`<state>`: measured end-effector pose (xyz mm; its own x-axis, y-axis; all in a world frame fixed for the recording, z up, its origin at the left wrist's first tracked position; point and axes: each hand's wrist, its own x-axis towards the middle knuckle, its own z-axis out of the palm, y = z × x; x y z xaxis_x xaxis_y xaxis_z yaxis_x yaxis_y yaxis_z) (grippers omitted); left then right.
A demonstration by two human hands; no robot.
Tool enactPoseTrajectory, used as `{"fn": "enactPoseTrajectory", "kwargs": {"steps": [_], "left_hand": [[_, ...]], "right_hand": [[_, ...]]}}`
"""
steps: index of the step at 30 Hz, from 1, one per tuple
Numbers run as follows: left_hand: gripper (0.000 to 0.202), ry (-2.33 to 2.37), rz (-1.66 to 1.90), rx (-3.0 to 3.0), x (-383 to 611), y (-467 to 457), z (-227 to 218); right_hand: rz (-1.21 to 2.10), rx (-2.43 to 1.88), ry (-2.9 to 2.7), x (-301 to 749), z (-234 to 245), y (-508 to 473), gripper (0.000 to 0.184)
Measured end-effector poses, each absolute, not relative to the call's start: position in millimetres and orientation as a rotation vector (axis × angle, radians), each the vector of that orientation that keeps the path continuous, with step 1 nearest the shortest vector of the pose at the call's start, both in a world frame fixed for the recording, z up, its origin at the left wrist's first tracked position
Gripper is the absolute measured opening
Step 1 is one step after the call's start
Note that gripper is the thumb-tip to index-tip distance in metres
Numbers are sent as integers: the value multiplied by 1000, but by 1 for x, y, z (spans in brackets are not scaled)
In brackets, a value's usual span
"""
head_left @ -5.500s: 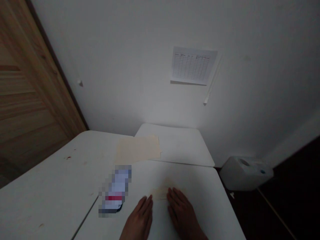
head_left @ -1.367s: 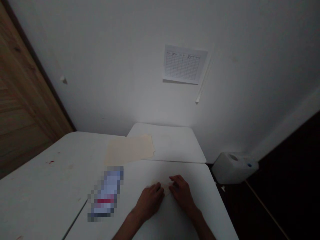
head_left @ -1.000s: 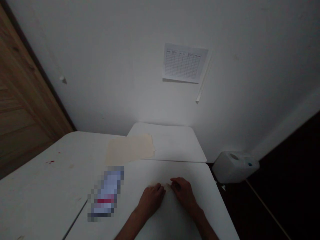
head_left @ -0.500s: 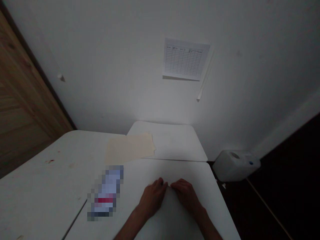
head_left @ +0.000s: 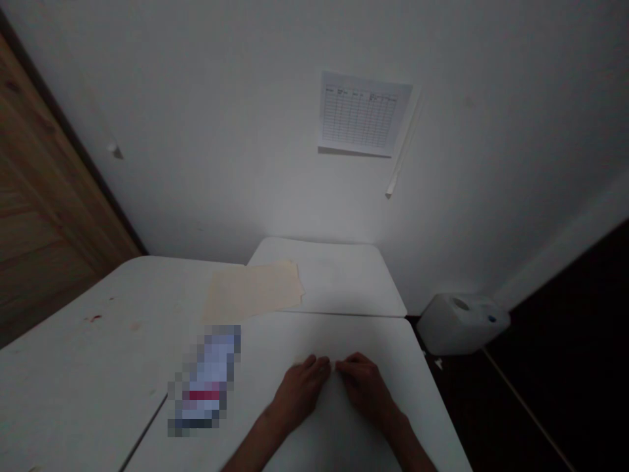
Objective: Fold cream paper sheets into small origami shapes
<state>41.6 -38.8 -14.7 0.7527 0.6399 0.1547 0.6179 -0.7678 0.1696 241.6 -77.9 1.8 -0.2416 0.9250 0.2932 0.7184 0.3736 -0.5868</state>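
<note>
Over the white table (head_left: 339, 446), my left hand (head_left: 301, 388) and my right hand (head_left: 366, 388) face each other with their fingertips almost meeting. Between the tips shows a tiny pale bit (head_left: 333, 366), too small to name. The fingers of my left hand are bent and pressed together near it. My right hand is closed in a pinch at its other side. What lies under the fingers is hidden.
Left of my hands lies a pixelated item (head_left: 211, 373) with a red band. Beige sheets (head_left: 253, 288) are behind it. A white plastic canister (head_left: 457, 324) stands on the dark floor at right. A printed table sheet (head_left: 363, 115) hangs on the wall.
The fingers of my left hand have flattened and shifted slightly, and the pale bit between the fingertips shows a little more. My right hand stays nearly in place. The view has moved slightly.
</note>
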Motion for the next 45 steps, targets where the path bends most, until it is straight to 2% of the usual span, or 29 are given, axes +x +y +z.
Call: {"fn": "enactPoseTrajectory", "kwargs": {"steps": [7,13,20,30,38,45], "left_hand": [[36,1006,323,2841,41,-37,-17],[41,1023,346,2823,42,-37,-20],[40,1015,378,2778,41,-38,-16],[42,1030,376,2822,41,-38,-22],[37,1032,394,2845,41,-38,-23],[32,1065,533,2915,40,-40,-28]], "right_hand": [[337,-1406,-1988,235,-7,-70,24],[198,-1558,-2071,227,-8,-72,27],[97,-1639,-2157,227,-1,-78,39],[75,-1747,-2122,228,-2,-84,39],[-6,-1771,-2064,236,-8,-88,22],[-44,-1813,-2046,231,-2,-85,17]]}}
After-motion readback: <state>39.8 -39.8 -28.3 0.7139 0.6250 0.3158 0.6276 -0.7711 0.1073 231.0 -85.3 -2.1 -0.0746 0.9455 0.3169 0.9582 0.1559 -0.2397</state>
